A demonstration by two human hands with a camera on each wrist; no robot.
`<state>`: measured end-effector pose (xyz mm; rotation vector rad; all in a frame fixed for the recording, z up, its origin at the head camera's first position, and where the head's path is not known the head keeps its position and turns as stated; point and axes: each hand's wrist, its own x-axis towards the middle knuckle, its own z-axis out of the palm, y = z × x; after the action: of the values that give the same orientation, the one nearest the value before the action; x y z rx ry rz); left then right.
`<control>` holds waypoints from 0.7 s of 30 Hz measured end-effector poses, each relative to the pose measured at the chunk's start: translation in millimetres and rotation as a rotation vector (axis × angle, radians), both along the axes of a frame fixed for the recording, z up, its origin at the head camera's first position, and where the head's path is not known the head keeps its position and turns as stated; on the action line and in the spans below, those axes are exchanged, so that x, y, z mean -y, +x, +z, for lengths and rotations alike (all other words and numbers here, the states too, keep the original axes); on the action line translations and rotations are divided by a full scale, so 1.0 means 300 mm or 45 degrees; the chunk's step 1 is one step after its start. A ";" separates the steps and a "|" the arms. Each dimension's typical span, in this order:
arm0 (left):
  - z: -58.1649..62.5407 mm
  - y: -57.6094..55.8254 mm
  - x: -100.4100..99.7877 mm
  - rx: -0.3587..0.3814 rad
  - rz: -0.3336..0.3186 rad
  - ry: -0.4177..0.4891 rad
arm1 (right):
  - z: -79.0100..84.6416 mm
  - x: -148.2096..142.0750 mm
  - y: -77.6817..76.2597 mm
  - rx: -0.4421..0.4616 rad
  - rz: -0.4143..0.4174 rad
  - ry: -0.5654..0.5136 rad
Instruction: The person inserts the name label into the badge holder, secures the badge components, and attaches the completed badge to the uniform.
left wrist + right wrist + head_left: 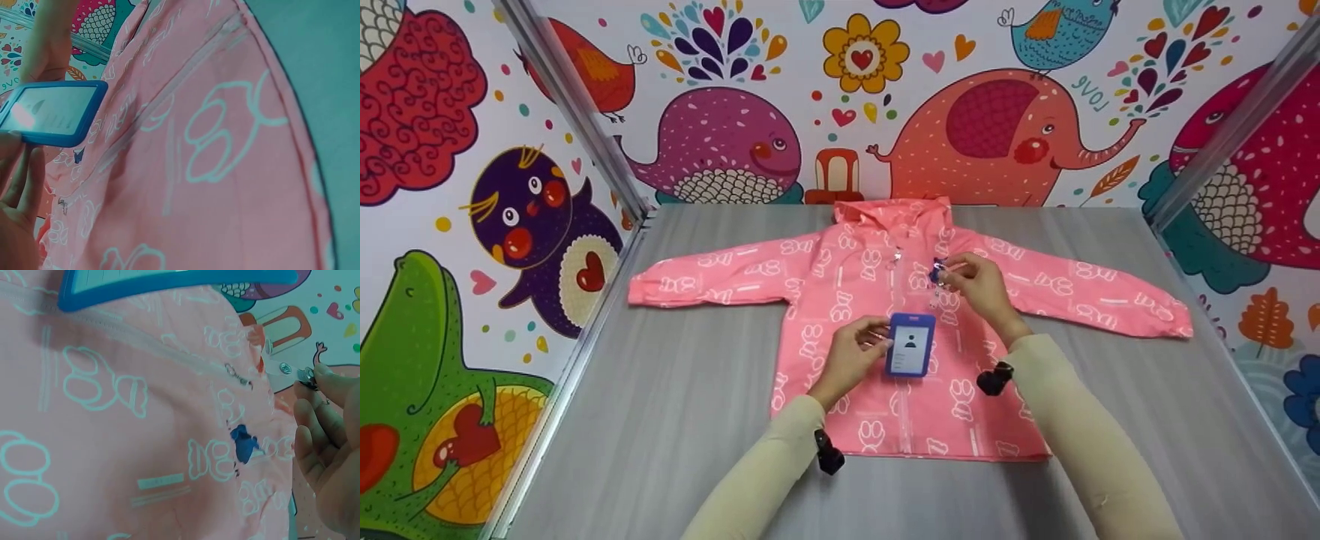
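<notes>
A pink child's jacket [877, 285] with white printed outlines lies spread out, hood at the far side and sleeves stretched to both sides. Just above its front, my left hand [859, 349] holds a blue badge holder [911, 345] by its left edge; a card with a person icon shows inside. My right hand [975, 281] pinches a small clip with a clear strap and metal snaps [286, 368] between thumb and fingertips. Close by that hand, a dark blue mark [243, 444] shows on the jacket's chest. A zipper [146, 340] runs down the jacket's front.
The jacket lies on a grey wood-grain table [697, 420]. Panels printed with cartoon animals [727, 142] stand at the back and both sides, joined by metal corner posts [577, 97]. A small black device [829, 452] sits at each wrist.
</notes>
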<state>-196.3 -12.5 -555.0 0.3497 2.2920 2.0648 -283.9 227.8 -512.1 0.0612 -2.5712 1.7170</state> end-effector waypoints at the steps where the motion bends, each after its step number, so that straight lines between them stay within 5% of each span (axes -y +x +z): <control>1: -0.004 -0.003 0.000 0.002 -0.002 0.009 | 0.007 0.006 0.000 -0.005 0.015 -0.012; 8: -0.007 -0.012 -0.002 0.008 -0.011 0.043 | 0.040 0.050 0.009 -0.028 0.123 -0.074; 16: -0.003 -0.013 -0.002 -0.032 -0.008 0.040 | 0.146 0.102 0.081 -0.070 0.218 -0.048; 21: -0.003 -0.012 -0.004 -0.028 -0.006 0.059 | 0.165 0.111 0.101 -0.063 0.243 -0.027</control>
<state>-200.0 -11.4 -555.8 0.3814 2.2567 2.1250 -253.6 194.6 -462.6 0.3550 -2.5849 1.7777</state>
